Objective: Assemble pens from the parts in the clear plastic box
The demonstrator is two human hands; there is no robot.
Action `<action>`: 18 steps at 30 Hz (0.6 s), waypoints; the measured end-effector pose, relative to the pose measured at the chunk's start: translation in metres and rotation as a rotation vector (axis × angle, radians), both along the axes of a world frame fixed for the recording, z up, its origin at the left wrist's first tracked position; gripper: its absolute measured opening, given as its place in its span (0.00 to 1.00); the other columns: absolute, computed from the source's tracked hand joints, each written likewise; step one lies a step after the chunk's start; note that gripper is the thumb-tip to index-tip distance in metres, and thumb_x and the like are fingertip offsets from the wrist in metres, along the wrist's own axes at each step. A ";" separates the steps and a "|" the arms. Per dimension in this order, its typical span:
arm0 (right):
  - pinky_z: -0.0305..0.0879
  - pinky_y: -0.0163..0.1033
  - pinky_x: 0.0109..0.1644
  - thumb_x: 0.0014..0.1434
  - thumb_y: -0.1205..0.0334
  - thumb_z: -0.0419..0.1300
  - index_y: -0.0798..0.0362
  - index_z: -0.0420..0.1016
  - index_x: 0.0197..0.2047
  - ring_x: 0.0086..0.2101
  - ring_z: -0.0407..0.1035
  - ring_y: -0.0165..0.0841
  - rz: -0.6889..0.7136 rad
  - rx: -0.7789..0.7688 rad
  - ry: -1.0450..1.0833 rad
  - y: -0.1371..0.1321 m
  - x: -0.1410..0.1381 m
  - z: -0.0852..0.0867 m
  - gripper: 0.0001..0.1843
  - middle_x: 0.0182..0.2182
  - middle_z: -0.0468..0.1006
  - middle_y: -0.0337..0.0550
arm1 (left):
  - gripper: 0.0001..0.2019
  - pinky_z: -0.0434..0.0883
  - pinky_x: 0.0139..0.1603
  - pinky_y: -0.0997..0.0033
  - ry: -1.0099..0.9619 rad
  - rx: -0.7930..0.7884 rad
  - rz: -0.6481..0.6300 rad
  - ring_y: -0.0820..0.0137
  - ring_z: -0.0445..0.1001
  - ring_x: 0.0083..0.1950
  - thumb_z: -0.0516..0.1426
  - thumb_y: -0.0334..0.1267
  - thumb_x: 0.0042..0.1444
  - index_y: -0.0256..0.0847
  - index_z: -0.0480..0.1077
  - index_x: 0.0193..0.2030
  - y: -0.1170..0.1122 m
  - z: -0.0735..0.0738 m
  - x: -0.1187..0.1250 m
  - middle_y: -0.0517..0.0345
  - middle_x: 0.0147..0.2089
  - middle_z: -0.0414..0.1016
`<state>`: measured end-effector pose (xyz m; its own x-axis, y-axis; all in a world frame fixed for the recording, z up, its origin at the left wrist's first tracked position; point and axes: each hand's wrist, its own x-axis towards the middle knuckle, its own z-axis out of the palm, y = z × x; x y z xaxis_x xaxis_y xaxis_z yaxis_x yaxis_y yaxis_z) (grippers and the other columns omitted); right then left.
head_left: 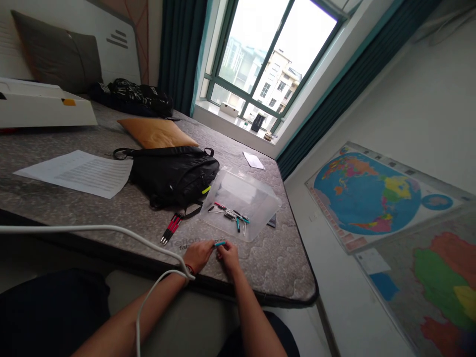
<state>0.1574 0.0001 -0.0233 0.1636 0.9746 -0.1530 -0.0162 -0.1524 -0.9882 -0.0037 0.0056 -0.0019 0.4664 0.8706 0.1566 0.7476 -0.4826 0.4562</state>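
My left hand (199, 255) and my right hand (229, 256) meet just above the near edge of the mattress. Between their fingertips is a short teal pen barrel (219, 244), with fingers of both hands pinched on it. Beyond them a clear plastic bin (256, 196) holds loose pen parts (230, 214) in black, teal, red and white. To the left of the bin, several red-and-black pens (172, 228) lie side by side on the mattress (275, 267).
A black backpack (174, 173) lies behind the pens, with a brown envelope (156, 132) past it. Printed paper (80, 173) is at the left. A white cable (111, 228) crosses in front of my left wrist. Maps (366, 193) hang on the right wall.
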 end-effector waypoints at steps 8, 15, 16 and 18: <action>0.47 0.28 0.17 0.40 0.60 0.69 0.51 0.65 0.32 0.15 0.54 0.22 -0.167 -0.011 0.249 -0.003 0.004 0.011 0.18 0.17 0.66 0.27 | 0.16 0.63 0.39 0.69 0.020 0.023 0.051 0.65 0.76 0.40 0.41 0.42 0.70 0.42 0.69 0.44 0.000 -0.002 0.002 0.52 0.38 0.78; 0.53 0.30 0.19 0.48 0.47 0.69 0.52 0.65 0.27 0.16 0.58 0.24 -0.353 0.082 0.476 -0.004 0.006 0.006 0.21 0.17 0.69 0.33 | 0.18 0.62 0.37 0.69 0.095 0.053 0.071 0.65 0.76 0.38 0.40 0.43 0.70 0.42 0.68 0.43 -0.001 -0.002 0.005 0.52 0.36 0.78; 0.49 0.30 0.17 0.49 0.45 0.68 0.52 0.64 0.24 0.14 0.54 0.23 -0.319 0.069 0.421 -0.003 0.005 0.004 0.22 0.15 0.65 0.31 | 0.18 0.62 0.37 0.68 0.112 0.054 0.072 0.65 0.76 0.38 0.39 0.43 0.70 0.42 0.68 0.42 -0.001 -0.002 0.005 0.52 0.36 0.78; 0.44 0.31 0.16 0.49 0.42 0.66 0.52 0.63 0.21 0.13 0.50 0.22 -0.271 0.068 0.314 -0.001 0.003 0.001 0.25 0.12 0.62 0.30 | 0.19 0.62 0.36 0.68 0.145 0.060 0.072 0.65 0.76 0.38 0.39 0.43 0.70 0.42 0.69 0.43 -0.001 -0.002 0.006 0.52 0.37 0.78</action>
